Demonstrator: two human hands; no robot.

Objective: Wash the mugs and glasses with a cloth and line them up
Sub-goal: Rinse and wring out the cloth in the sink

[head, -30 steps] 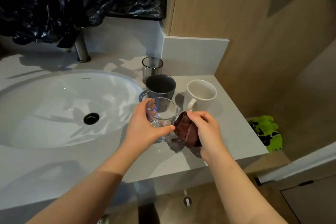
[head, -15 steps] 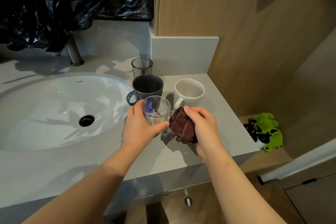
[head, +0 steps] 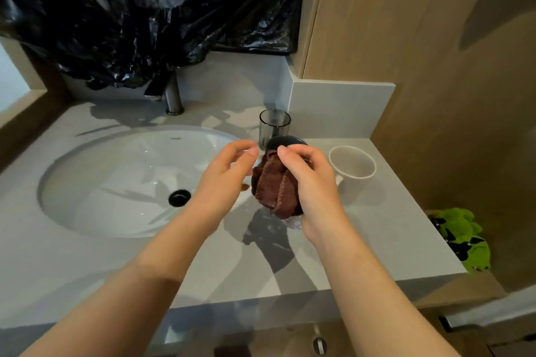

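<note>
Maroon and bunched, being gripped as a cloth (head: 275, 191) in the curled fingers of the right hand (head: 310, 182), over the grey counter (head: 377, 240), in the head view. Pressing against a clear glass (head: 293, 224), showing only as a sliver of base just below the cloth, by the heel of that hand. Covering the rest of it, so not telling whether wrapped round it or stuffed inside.

Hovering just beside the cloth with the left hand (head: 223, 177), fingers loosely curled, thumb and forefinger close together. Not telling whether touching the glass or holding nothing.

Hiding most of a dark mug (head: 285, 142) right behind both hands, leaving only its rim showing. Leaving in plain sight a smoky glass (head: 274, 124) just beyond that, upright, and a white mug (head: 352, 166) near the right hand's outer side, upright too.

Working beside a white basin (head: 116, 182) out past the left hand, holding a few shining drops round its drain (head: 179, 198). Facing a metal tap (head: 173, 95) beyond the left hand, under black plastic sheeting (head: 145, 9).
</note>
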